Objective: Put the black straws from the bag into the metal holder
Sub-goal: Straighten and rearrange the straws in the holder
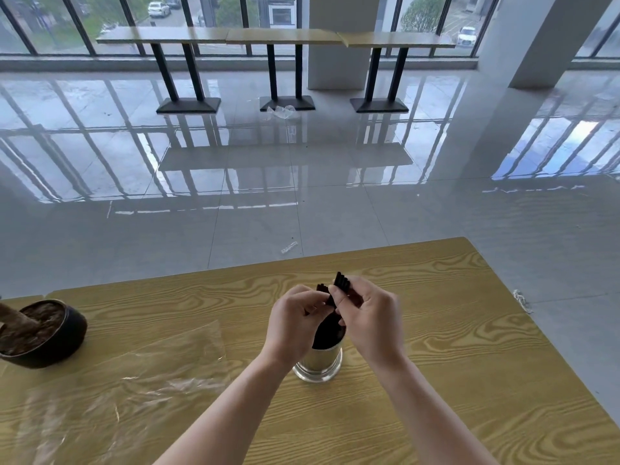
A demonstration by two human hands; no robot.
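Above the metal holder, left hand and right hand raised, each grip pinching black straws

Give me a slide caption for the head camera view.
Both hands hold black straws over the metal holder.

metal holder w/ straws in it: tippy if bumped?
Probably somewhat. The metal holder is tall and narrow, and the black straws stick up well above its rim. Its flared base may help. Polished metal likely slides on the smooth table.
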